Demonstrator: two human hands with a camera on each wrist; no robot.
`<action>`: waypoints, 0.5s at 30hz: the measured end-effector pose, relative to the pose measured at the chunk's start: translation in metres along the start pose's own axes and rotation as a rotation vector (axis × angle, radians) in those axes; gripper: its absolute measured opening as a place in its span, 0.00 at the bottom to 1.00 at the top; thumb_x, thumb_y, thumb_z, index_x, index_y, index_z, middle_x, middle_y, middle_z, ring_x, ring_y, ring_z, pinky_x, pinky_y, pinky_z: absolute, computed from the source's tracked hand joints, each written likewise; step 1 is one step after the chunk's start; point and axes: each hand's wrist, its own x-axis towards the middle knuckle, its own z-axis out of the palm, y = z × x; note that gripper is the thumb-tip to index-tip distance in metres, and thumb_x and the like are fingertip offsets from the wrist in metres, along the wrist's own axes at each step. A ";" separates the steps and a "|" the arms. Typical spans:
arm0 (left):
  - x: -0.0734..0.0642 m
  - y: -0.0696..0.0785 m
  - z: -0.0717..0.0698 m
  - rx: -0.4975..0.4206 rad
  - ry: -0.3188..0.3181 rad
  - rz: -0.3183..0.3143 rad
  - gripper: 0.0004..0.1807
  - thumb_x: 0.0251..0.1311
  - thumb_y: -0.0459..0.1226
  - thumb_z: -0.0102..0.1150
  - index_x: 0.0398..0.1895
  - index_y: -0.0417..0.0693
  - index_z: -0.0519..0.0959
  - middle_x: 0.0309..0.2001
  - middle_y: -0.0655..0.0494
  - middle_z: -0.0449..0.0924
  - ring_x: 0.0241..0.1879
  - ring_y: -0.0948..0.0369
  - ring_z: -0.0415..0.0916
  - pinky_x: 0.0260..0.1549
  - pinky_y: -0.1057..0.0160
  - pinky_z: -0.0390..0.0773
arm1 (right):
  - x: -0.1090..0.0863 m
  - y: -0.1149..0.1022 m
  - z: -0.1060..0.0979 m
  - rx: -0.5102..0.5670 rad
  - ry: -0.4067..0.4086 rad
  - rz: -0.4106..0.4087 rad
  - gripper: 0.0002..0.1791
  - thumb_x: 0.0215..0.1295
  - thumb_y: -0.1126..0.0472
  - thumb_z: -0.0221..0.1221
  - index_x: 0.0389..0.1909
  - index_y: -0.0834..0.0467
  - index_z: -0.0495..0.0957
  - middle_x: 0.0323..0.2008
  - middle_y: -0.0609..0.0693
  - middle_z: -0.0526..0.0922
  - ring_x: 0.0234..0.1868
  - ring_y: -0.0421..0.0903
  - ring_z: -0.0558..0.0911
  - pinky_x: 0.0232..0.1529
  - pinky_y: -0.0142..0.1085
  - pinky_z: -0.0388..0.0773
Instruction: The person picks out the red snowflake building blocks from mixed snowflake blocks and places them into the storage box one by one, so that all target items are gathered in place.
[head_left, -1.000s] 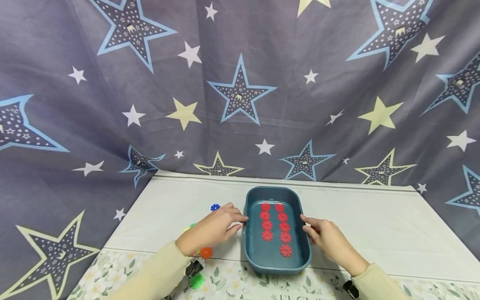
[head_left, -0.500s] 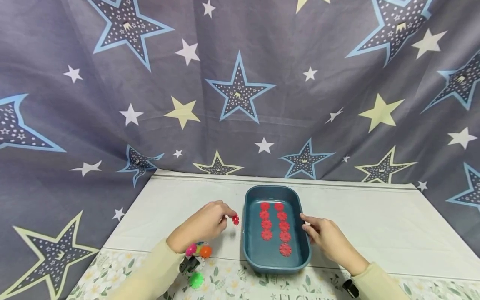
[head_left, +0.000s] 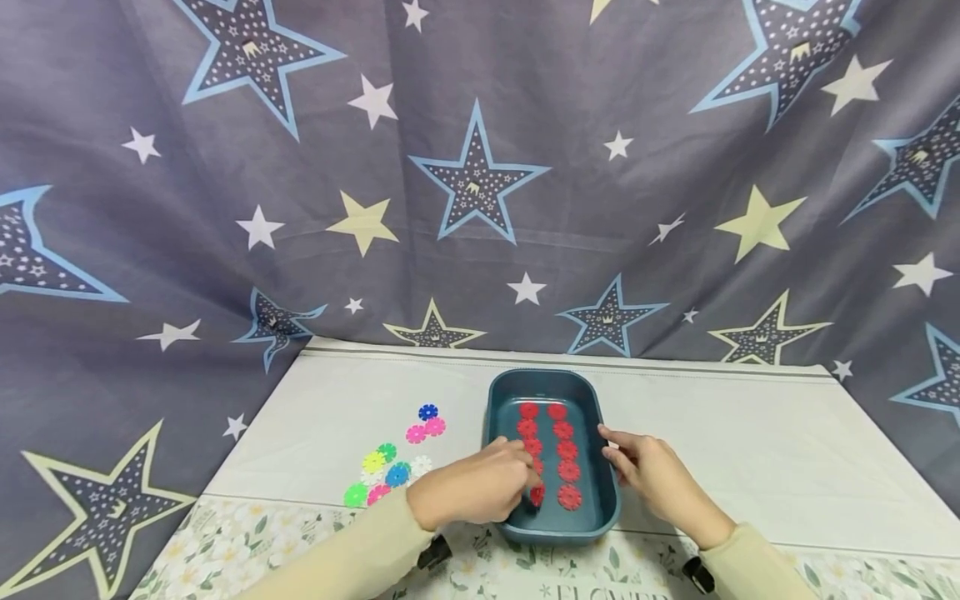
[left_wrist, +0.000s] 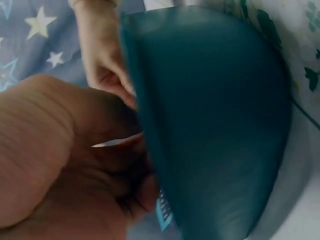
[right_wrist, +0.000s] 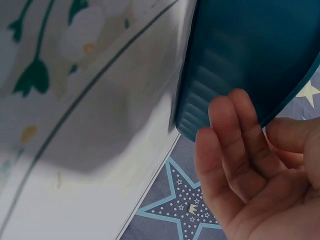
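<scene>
My left hand (head_left: 480, 485) reaches over the left rim into the blue-green tray (head_left: 543, 518) and pinches a red flower-shaped plastic disc (head_left: 537, 497) at the lower end of the left row. In the left wrist view, the tray wall (left_wrist: 210, 115) hides the fingertips and the disc. Several red discs (head_left: 568, 471) lie flat in two rows on the tray floor; the left hand partly covers the left row. With thumb and fingers, my right hand (head_left: 660, 471) grips the tray's right rim. Its other fingers (right_wrist: 227, 135) rest along the outer wall in the right wrist view.
Left of the tray, several loose discs lie on the white cloth: a blue one (head_left: 428, 412), pink ones (head_left: 416, 433), a yellow one (head_left: 373, 461) and green ones (head_left: 356, 494). A star-patterned curtain (head_left: 480, 267) hangs behind the table.
My left hand first moved left away from the tray's edge, showing a red disc in its fingertips, then carried it right into the tray. The right hand stays on the rim.
</scene>
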 end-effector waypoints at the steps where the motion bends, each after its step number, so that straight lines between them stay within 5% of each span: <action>1: 0.002 0.001 0.002 -0.001 -0.039 -0.024 0.13 0.55 0.27 0.59 0.40 0.51 0.85 0.38 0.64 0.79 0.38 0.66 0.68 0.35 0.69 0.62 | 0.000 0.000 0.001 0.001 -0.003 0.000 0.21 0.68 0.63 0.55 0.60 0.64 0.72 0.15 0.45 0.75 0.18 0.44 0.75 0.19 0.33 0.69; 8: 0.010 0.006 0.012 0.022 -0.149 -0.189 0.15 0.52 0.26 0.59 0.16 0.55 0.77 0.29 0.67 0.74 0.33 0.64 0.61 0.43 0.59 0.59 | -0.001 -0.002 0.002 0.002 -0.009 0.008 0.21 0.68 0.64 0.55 0.60 0.64 0.72 0.15 0.45 0.75 0.18 0.45 0.75 0.20 0.33 0.69; 12: 0.012 0.008 0.018 0.086 -0.125 -0.244 0.16 0.51 0.30 0.62 0.12 0.55 0.72 0.26 0.65 0.73 0.33 0.64 0.63 0.47 0.56 0.62 | 0.000 -0.003 0.002 0.003 -0.007 0.008 0.21 0.68 0.64 0.55 0.60 0.64 0.72 0.15 0.45 0.75 0.18 0.44 0.75 0.19 0.33 0.69; 15: 0.012 0.007 0.016 0.124 -0.051 -0.251 0.14 0.49 0.31 0.63 0.12 0.55 0.74 0.23 0.64 0.70 0.31 0.63 0.60 0.39 0.59 0.60 | 0.000 -0.003 0.002 0.005 -0.008 0.011 0.21 0.68 0.63 0.55 0.60 0.64 0.72 0.15 0.45 0.75 0.18 0.43 0.74 0.18 0.33 0.68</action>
